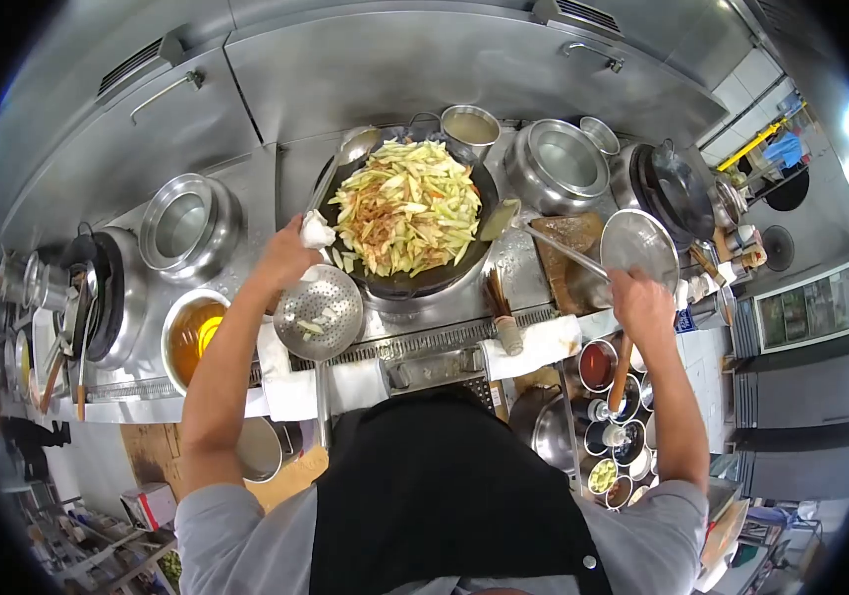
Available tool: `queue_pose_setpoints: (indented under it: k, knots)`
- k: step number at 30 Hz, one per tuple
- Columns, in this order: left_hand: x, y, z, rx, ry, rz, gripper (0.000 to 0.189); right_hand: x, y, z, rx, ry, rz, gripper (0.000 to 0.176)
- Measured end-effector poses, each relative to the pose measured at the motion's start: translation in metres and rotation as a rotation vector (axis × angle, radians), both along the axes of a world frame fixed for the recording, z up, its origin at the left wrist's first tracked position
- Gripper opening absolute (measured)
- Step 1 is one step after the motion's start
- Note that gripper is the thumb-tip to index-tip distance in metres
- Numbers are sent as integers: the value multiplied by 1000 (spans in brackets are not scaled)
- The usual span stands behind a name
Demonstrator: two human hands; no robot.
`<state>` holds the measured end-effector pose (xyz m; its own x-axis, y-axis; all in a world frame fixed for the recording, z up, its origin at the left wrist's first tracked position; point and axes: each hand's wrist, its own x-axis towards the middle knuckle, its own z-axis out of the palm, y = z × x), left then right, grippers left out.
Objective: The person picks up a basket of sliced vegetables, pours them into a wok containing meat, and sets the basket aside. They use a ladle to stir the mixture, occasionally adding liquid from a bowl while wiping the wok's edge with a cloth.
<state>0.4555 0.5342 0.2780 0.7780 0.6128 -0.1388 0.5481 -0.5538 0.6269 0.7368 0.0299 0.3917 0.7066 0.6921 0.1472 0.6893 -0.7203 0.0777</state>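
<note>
A large black wok (pixel 487 188) is heaped with sliced pale-green vegetable pieces (pixel 409 203), with reddish-brown seasoning on the left side of the heap. My left hand (pixel 288 260) is closed on a folded white cloth (pixel 317 230) at the wok's left rim. In my right hand (pixel 640 302) is a wok spatula (pixel 568 250), its wooden handle end pointing back toward me and its blade at the wok's right rim. Against the upper-left rim leans a ladle (pixel 357 145). Below my left hand, a perforated skimmer (pixel 317 312) holds a few vegetable pieces.
A bamboo brush (pixel 504 312) stands at the stove's front edge near white cloths (pixel 533 347). Right of the wok are a metal pot (pixel 558 164), a wooden board (pixel 565 253) and a mesh strainer (pixel 639 248). A bowl of amber liquid (pixel 186 332) sits left; seasoning containers (pixel 598 365) stand at right.
</note>
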Motion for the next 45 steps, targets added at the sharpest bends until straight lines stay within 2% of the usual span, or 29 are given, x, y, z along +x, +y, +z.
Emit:
queue_pose_setpoints:
  k: [2,4,6,7,8,10,11,12,14,15,19,22,26,27,28,29,30,33,36,40,42,44,45]
  knots:
    - [14,17,-5,-97,133,-43,98,28,13,-4,-163,-36,78,27]
    - [23,16,-10,-146,156,-29,96,74,24,-33,-159,-45,149,25]
    - [29,13,-13,-230,177,-11,94,116,39,-74,-21,94,321,23]
    - [30,11,-21,-331,119,-13,84,130,50,-101,68,115,350,23]
    - [30,7,-24,-327,131,0,84,138,60,-128,75,128,360,23]
    - [30,-8,-27,-576,107,15,69,149,82,-171,189,230,404,21]
    - [27,-19,-28,-598,90,53,54,149,95,-183,190,244,416,21]
    - [25,-25,-33,-597,99,66,54,143,109,-193,184,268,377,22]
    - [16,-40,-43,-845,18,214,50,131,124,-207,172,300,334,23]
    - [15,-52,-37,-836,-40,256,49,130,132,-209,187,317,340,24]
    - [4,-73,-8,-857,-36,295,49,126,144,-175,152,316,352,26]
    - [-17,-76,2,-826,-130,266,49,108,140,-132,127,278,337,26]
    - [-46,-64,19,-701,-41,171,46,89,126,-87,195,168,373,24]
    - [-47,-69,36,-652,-39,139,44,70,128,-62,122,179,259,25]
    - [-48,-73,50,-601,-38,105,42,59,126,-49,122,171,256,25]
    - [-51,-68,53,-611,-11,67,50,50,124,-38,145,131,266,25]
    - [-55,-68,56,-608,-17,60,50,41,123,-30,170,92,275,24]
    - [-62,-76,70,-440,-78,-51,71,18,115,-6,145,41,230,25]
    - [-72,-80,69,-378,-108,-47,80,-9,104,20,91,-34,197,27]
    - [-84,-77,63,-418,-89,-36,88,-33,90,38,88,-68,200,22]
    - [-88,-79,66,-191,-65,-90,93,-44,86,45,96,-62,174,21]
    - [-90,-87,75,-219,-29,-59,93,-57,82,46,144,23,136,22]
    - [-91,-92,77,-252,13,-25,93,-56,88,29,145,25,132,22]
